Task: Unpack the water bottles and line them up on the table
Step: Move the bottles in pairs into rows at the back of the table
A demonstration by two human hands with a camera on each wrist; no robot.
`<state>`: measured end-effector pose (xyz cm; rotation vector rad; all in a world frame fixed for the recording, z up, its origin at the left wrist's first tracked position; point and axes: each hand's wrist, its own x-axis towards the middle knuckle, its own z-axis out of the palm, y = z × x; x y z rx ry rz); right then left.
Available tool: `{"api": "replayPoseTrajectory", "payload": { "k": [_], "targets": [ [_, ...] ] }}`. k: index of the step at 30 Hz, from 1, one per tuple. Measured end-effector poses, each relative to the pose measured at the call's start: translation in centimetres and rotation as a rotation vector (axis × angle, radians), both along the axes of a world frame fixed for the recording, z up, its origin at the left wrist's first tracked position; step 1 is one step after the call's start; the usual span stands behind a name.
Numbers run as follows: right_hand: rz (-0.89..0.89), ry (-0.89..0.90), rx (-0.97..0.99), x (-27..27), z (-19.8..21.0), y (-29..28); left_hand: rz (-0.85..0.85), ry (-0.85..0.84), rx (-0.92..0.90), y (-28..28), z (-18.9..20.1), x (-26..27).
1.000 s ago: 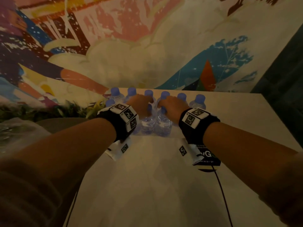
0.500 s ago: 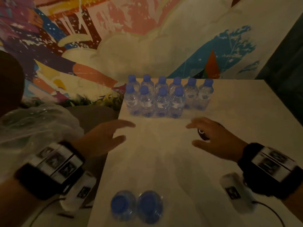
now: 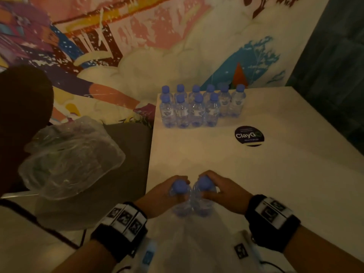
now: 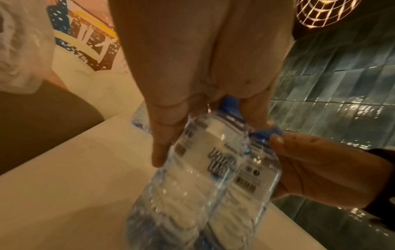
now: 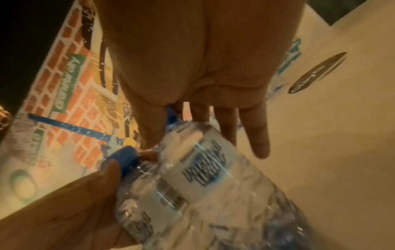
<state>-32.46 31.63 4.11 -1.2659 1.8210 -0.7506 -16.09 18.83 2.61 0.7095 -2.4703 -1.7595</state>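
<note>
Two clear water bottles with blue caps stand side by side near the table's front edge. My left hand (image 3: 173,191) grips the left bottle (image 3: 180,201) around its neck, and my right hand (image 3: 211,189) grips the right bottle (image 3: 202,201) the same way. The left wrist view shows the left bottle (image 4: 192,177) under my fingers (image 4: 159,152) with the right bottle (image 4: 254,177) pressed against it. The right wrist view shows the right bottle (image 5: 205,169) held at its neck. Several more bottles (image 3: 197,109) stand in two rows at the table's far edge.
The white table (image 3: 266,174) carries a round black ClayGo sticker (image 3: 249,135) right of centre. Crumpled clear plastic wrap (image 3: 72,156) lies on a dark seat to the left of the table. A painted mural wall rises behind, and dark tiles stand at the right.
My hands left the far rows, drew back open toward me, and now each grips one of the two bottles at the near edge.
</note>
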Motion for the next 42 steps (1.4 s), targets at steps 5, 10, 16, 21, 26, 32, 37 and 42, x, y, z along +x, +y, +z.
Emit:
{"api": "replayPoseTrajectory", "payload": {
  "k": [5,10,16,21,26,32,37,42],
  "targets": [
    [-0.086,-0.052,-0.102,0.8,-1.3,0.5,0.063,0.052,-0.021,0.8,-1.1,0.3],
    [-0.177,-0.12,-0.137,0.0,-1.2,0.1,0.088,0.032,-0.031,0.2,-0.1,-1.1],
    [-0.362,-0.246,-0.05,-6.2,-0.1,-1.0,0.184,-0.103,-0.016,-1.3,2.9,-7.3],
    [-0.38,-0.215,-0.102,-13.5,1.8,-1.7,0.172,-0.113,0.005,-2.4,5.4,-15.2],
    [-0.287,-0.049,-0.195,-21.4,2.5,-3.3,0.064,-0.196,-0.304,-4.7,5.3,-23.4],
    [-0.249,0.097,-0.166,-28.9,3.1,-7.5,0.061,-0.193,-0.433,-7.6,4.7,-31.3],
    [-0.504,0.137,-0.174,-32.0,2.2,-10.9,0.293,-0.124,-0.546,-7.8,3.7,-35.9],
    [-0.707,0.064,-0.147,-33.2,0.7,-13.8,0.357,-0.213,-0.701,-8.1,3.3,-39.0]
  ]
}}
